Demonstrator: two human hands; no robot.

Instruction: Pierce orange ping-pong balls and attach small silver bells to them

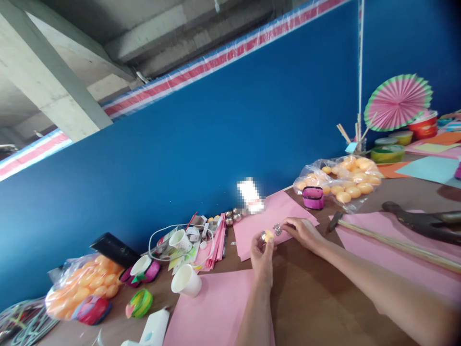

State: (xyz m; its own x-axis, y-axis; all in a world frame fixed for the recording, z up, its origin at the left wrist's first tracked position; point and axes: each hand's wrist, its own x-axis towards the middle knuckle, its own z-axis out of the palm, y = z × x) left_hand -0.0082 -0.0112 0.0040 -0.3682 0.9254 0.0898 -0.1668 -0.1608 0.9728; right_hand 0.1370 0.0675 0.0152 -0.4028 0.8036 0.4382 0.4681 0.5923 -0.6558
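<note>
My left hand (262, 257) holds a small orange ball (267, 235) up between its fingertips, over the brown table (309, 298). Right beside it my right hand (300, 231) pinches a small silvery sparkly piece (277, 229), which sits close against the ball. Both hands hover above a pink paper sheet (268, 221) near the blue wall.
Clear bags of orange balls lie at the back right (342, 182) and far left (82, 283). White paper cups (186, 281), tape rolls (140, 302), a pink box (313, 197), a hammer (392, 245), more pink sheets (209, 312) and a paper fan (398, 102) surround the hands.
</note>
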